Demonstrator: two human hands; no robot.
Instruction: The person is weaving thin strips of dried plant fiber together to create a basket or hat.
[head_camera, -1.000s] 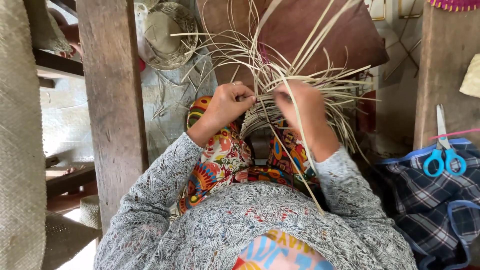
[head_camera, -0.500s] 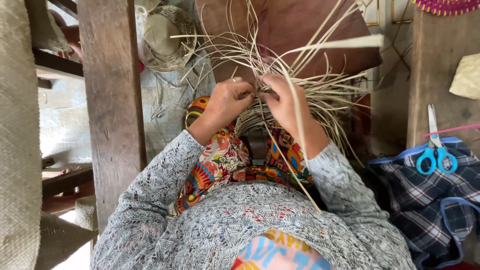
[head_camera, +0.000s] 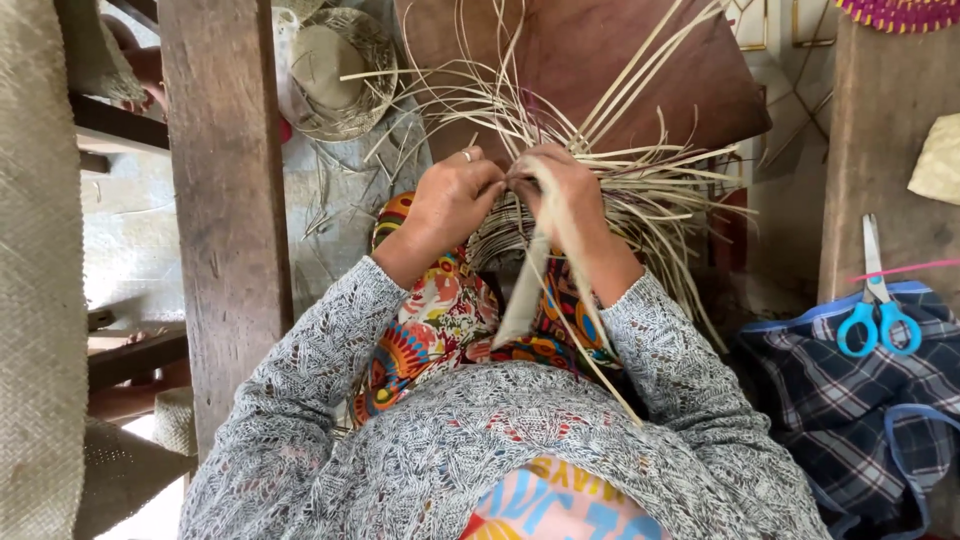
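The woven piece (head_camera: 505, 235) rests on the lap, a curved band done, many loose straw strips (head_camera: 640, 175) fanning far and right unwoven; left hand (head_camera: 455, 200) and right hand (head_camera: 565, 195) pinch closed on strips, seemingly one broad strip (head_camera: 530, 285).

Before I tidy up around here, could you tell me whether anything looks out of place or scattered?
Loose straw offcuts lie scattered on the floor, left of the left hand. The scissors rest on plaid cloth. Nothing looks damaged.
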